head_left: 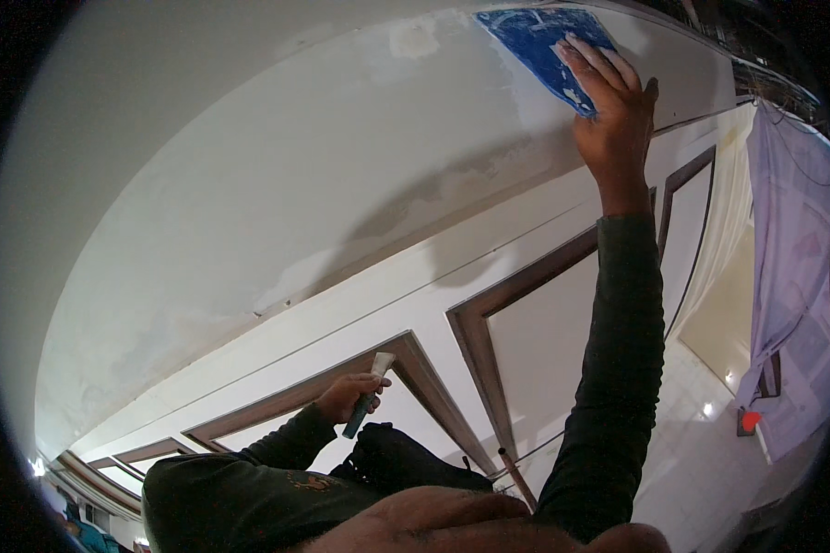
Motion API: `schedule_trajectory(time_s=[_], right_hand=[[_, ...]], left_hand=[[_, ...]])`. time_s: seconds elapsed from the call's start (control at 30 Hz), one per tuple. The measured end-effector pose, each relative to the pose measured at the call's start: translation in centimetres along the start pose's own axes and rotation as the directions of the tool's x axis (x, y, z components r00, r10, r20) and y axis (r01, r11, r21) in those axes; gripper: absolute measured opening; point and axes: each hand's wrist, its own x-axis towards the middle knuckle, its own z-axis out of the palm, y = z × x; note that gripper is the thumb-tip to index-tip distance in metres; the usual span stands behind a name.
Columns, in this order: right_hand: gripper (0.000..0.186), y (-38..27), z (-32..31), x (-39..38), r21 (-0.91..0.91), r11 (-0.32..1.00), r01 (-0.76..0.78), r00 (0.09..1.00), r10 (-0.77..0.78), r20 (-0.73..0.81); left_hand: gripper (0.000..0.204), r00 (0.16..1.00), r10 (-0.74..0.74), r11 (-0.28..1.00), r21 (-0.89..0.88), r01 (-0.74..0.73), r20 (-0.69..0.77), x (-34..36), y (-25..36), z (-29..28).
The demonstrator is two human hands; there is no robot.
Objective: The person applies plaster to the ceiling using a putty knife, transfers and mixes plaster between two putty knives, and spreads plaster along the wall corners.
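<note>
My right hand [609, 120] is raised, gripping a blue plastic spreader [521, 41] smeared with white filler, held against the pale plastered surface [378, 129] at the top. Pale filler also coats my fingertips. Irregular lighter and greyer patches show around the spreader. Lower and to the left, my left hand [346, 398] is closed round the dark green handle of a scraper [382, 367] with a whitish, crusted blade, held upright away from the plastered surface.
White wall panels with brown wooden frames [475, 336] run below. A thin brown pole [516, 475] stands beneath me. Purple sheeting [788, 230] and a cream curtain [733, 129] hang at right above a glossy pale floor [701, 442]. Dark wires hang at upper right.
</note>
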Motion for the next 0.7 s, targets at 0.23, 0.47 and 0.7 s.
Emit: schedule_trajectory(time_s=[0.23, 0.47, 0.7], right_hand=[[0.065, 0.0, 0.8, 0.2, 0.054, 0.998, 0.014, 1.0, -0.013, -0.023], [0.057, -0.7, 0.1, 0.6, 0.024, 1.0, -0.008, 0.999, 0.007, 0.046], [0.058, 0.2, -1.5, 1.4, 0.053, 0.997, 0.05, 0.985, -0.058, 0.161]], left_hand=[[0.035, 1.0, -0.028, 1.0, 0.005, 0.028, 0.004, 0.8, 0.1, 0.3], [0.039, 0.998, -0.055, 0.998, -0.007, 0.055, 0.031, 1.5, -0.3, 0.3], [0.033, 0.998, -0.049, 0.998, 0.043, 0.047, 0.049, 2.4, -0.6, 0.1]])
